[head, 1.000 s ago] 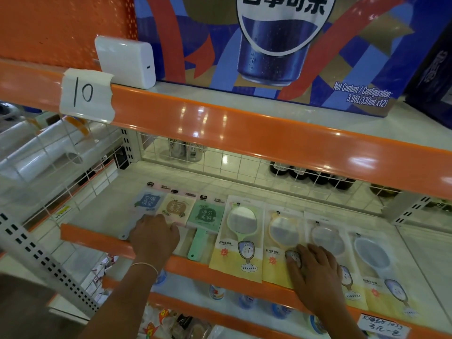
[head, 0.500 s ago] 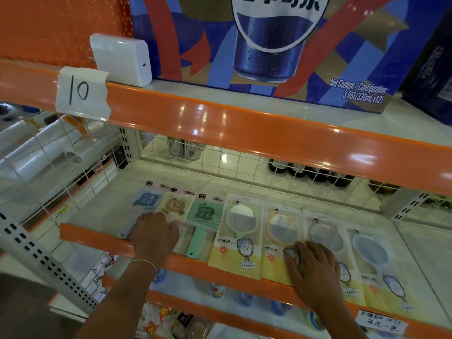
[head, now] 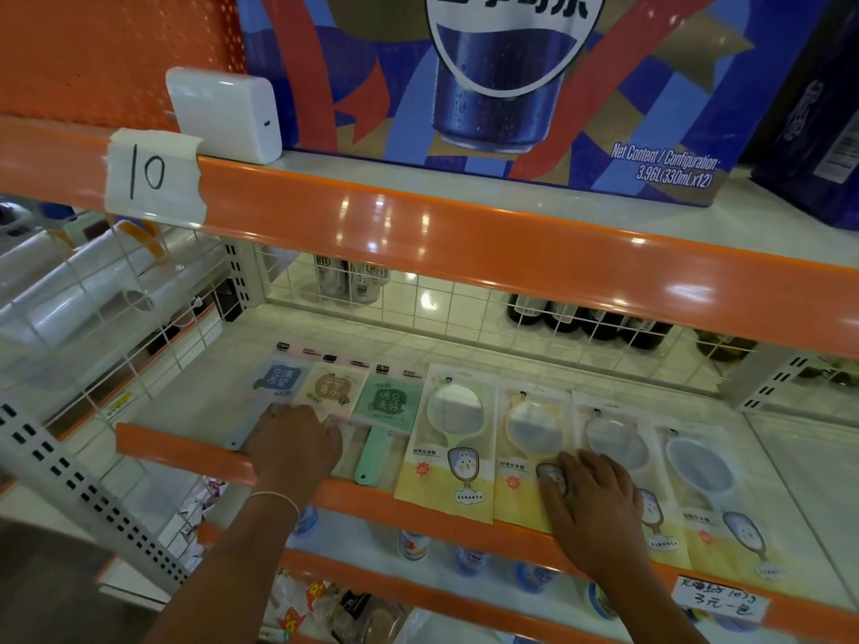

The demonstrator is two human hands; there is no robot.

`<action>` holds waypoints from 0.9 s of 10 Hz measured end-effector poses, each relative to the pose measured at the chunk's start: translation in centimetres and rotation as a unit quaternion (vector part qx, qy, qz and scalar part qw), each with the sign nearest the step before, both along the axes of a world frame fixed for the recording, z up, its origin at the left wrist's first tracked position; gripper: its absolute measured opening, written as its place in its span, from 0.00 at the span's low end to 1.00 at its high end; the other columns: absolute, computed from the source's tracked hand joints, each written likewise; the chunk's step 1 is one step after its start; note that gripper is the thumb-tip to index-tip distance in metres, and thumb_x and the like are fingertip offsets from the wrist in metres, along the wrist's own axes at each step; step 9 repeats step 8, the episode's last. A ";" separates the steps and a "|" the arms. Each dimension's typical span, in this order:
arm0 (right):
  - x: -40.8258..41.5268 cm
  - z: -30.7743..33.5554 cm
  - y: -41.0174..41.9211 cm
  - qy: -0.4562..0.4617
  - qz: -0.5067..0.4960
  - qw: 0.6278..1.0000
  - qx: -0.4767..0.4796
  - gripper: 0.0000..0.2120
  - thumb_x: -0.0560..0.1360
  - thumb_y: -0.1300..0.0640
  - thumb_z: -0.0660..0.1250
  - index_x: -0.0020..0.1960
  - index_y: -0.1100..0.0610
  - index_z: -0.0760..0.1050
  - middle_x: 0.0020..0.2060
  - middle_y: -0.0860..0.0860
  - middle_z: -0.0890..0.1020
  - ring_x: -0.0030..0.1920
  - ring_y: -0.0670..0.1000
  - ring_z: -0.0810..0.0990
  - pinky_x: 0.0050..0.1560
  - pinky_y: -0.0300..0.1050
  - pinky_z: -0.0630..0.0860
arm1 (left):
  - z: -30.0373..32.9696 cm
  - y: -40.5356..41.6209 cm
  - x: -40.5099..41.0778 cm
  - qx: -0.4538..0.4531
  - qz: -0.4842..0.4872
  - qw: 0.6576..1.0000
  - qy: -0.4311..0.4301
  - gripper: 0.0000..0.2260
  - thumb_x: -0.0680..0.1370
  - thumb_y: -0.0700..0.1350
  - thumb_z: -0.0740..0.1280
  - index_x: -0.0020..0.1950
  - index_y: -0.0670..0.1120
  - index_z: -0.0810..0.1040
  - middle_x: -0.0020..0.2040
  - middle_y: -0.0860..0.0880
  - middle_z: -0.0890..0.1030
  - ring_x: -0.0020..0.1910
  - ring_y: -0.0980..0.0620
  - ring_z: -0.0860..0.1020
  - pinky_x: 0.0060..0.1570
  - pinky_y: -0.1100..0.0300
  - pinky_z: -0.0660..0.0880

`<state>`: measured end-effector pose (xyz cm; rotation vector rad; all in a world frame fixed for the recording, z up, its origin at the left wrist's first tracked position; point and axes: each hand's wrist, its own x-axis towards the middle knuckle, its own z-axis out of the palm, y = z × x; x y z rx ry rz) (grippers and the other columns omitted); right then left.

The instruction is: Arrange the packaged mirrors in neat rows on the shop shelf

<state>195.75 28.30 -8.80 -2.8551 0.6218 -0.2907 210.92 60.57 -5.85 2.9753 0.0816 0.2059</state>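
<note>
Seven flat plastic-packaged hand mirrors [head: 444, 441] lie in one row along the white shop shelf with an orange front lip [head: 176, 446]. At seven o'clock the left hand [head: 293, 441] rests, fingers loosely bent, on the second, beige-carded pack [head: 327, 385]; at five o'clock the right hand [head: 592, 502] presses flat on the yellow-carded fifth pack [head: 527, 432].

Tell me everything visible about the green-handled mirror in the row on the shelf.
The green square hand mirror in clear packaging lies flat on the white shelf, third from the left in the row. Its back faces up: a mint-green panel printed with a darker speech-bubble design and white characters. A black-and-white label tops the packet. Its slim green plastic handle points toward the orange front lip. The left hand rests beside it on the neighbouring beige packet; whether it touches the green one is unclear.
</note>
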 end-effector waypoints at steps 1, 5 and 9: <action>0.0 0.0 0.1 -0.004 0.001 1.000 -0.002 0.32 0.73 0.32 0.46 0.65 0.48 0.73 0.66 0.51 0.73 0.69 0.55 0.64 0.68 0.58 0.64 | 0.5 -0.5 -0.7 0.006 0.014 1.000 0.007 0.19 0.75 0.57 0.61 0.49 0.42 0.79 0.48 0.43 0.78 0.48 0.44 0.78 0.45 0.55 0.74; -0.5 0.3 0.2 -0.049 0.006 0.999 0.016 0.21 0.76 0.37 0.54 0.54 0.46 0.80 0.53 0.48 0.80 0.60 0.53 0.73 0.61 0.52 0.68 | 2.0 -4.9 -4.2 0.044 -0.066 0.997 -0.001 0.18 0.75 0.57 0.61 0.57 0.45 0.75 0.52 0.44 0.77 0.52 0.44 0.74 0.52 0.51 0.71; -1.2 2.9 -1.9 -0.179 0.017 0.972 0.151 0.08 0.70 0.58 0.71 0.48 0.56 0.83 0.45 0.53 0.85 0.48 0.56 0.81 0.53 0.50 0.77 | 4.4 -10.4 -7.4 -0.112 -0.178 0.978 -0.013 0.16 0.76 0.54 0.63 0.59 0.46 0.76 0.55 0.47 0.78 0.56 0.47 0.74 0.54 0.54 0.74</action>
